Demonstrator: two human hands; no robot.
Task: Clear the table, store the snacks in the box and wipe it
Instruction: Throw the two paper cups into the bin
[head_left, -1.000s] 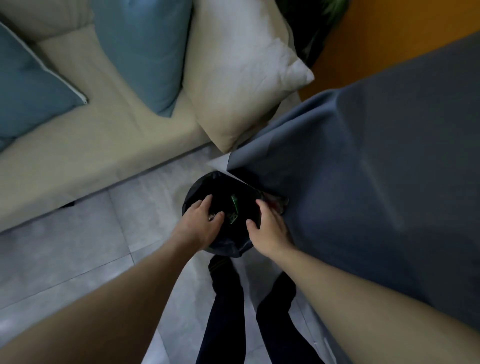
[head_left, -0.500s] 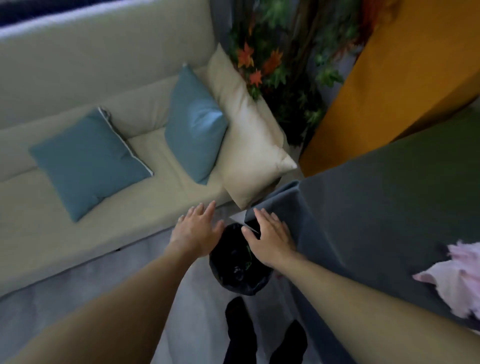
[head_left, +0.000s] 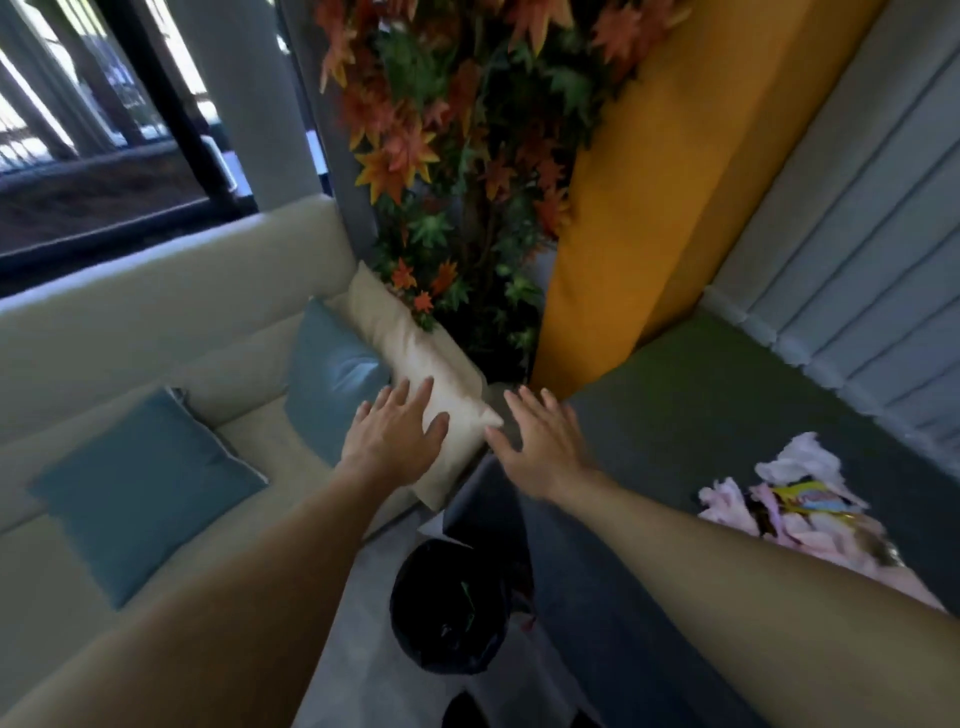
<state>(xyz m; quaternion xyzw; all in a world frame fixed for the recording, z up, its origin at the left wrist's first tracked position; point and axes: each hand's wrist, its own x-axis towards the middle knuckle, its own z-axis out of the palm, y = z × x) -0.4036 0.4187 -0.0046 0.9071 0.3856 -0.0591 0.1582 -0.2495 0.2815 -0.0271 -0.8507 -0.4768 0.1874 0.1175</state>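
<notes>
Both the left hand (head_left: 395, 436) and the right hand (head_left: 540, 447) hang in the air, fingers spread, holding nothing. One is in front of a cream cushion (head_left: 415, 353), the other over the left edge of the grey worktop (head_left: 701, 415). Nearer, on the floor, stands a black bin (head_left: 447, 608). A snack packet (head_left: 808, 500) lies in pink cloth (head_left: 727, 501) on the worktop's right.
</notes>
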